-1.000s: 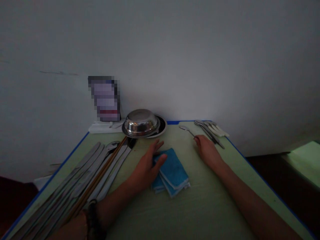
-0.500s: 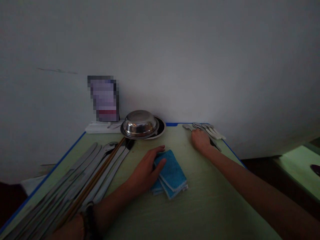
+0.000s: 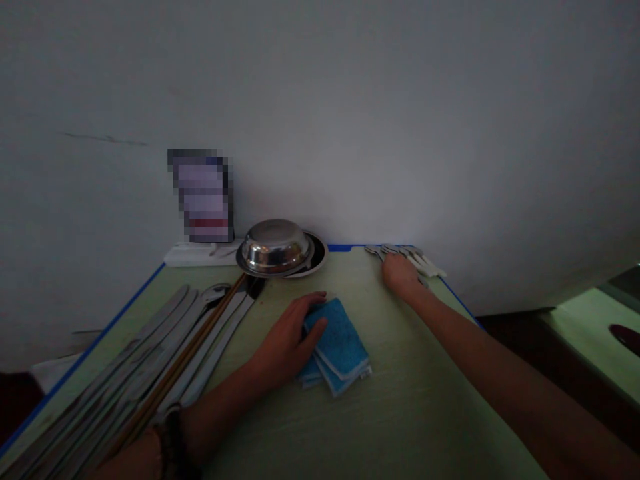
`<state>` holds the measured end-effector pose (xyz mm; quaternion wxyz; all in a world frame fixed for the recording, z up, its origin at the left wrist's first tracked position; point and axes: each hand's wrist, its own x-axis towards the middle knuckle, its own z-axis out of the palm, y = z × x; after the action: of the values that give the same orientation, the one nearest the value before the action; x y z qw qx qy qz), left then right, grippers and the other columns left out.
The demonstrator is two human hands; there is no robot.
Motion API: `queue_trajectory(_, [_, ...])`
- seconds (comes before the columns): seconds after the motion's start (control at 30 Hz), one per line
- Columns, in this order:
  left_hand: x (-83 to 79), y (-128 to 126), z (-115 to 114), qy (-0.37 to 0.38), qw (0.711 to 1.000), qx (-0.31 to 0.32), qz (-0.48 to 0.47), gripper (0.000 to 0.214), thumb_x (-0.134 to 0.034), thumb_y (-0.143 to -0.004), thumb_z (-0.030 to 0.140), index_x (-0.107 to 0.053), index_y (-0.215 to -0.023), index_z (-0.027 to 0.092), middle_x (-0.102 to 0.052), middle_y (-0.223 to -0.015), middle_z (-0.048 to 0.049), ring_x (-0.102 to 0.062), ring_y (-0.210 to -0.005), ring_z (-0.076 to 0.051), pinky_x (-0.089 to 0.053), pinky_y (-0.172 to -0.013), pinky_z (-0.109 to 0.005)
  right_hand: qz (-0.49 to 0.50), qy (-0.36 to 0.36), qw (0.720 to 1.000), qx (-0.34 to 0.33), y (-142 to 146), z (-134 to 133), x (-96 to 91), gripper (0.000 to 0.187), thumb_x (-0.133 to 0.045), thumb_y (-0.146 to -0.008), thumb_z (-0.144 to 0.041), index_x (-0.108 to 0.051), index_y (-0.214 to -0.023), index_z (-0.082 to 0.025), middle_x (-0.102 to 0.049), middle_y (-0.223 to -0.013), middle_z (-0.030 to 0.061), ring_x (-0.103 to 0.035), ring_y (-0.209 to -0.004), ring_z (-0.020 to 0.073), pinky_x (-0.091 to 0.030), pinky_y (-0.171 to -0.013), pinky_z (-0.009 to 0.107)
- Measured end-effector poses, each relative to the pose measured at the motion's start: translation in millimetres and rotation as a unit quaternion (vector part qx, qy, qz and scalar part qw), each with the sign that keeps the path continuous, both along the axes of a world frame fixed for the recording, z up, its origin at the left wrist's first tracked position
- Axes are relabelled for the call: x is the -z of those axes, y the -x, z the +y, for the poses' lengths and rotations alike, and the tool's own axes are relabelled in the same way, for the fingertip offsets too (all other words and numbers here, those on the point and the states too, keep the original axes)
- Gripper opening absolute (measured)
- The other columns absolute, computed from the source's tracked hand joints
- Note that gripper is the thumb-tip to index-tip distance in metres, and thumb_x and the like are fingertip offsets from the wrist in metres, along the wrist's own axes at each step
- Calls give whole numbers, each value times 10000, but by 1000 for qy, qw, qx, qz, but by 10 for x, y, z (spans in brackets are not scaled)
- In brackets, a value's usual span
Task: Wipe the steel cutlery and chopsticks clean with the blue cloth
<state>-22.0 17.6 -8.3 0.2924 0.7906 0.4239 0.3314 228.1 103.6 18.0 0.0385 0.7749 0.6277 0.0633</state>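
On the desk (image 3: 400, 400), the left hand (image 3: 287, 337) lies flat and loose on the blue cloth (image 3: 340, 343), while the right hand (image 3: 399, 275) touches the spoons (image 3: 425, 263), its grip too dark to tell.

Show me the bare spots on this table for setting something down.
Bare: the far strip between the steel bowl and the right hand; the near tabletop between blue cloth and right forearm. Crowded: left side under long cutlery; far right corner with spoons.

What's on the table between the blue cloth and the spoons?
Nothing but bare green table, seen in the head view. The right hand lies at the spoons; the left hand rests on the blue cloth.
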Motion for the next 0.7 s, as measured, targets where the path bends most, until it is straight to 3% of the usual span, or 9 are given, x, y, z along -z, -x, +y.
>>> queue_trajectory(0.23, [-5, -4, 0, 3, 1000, 0, 6, 347, -429, -868, 301, -455, -1193, 181, -519, -1253, -109, -486, -1149, -252, -397, -958, -442, 20, -4, 1000, 5, -70, -12, 18, 335, -345, -857, -186, -566, -1061, -39, -602, -1078, 210, -588, -979, 261, -449, -780, 328])
queue_trajectory(0.7, [6, -3, 8, -9, 1000, 8, 9, 341, -442, -845, 250, -458, -1181, 196, -524, -1250, -102, -488, -1147, -256, -388, -965, -461, 22, -10, 999, 29, -65, 23, 35, 350, -315, -845, -101, -565, -1077, -24, -603, -1062, 229, -595, -980, 267, -456, -776, 331])
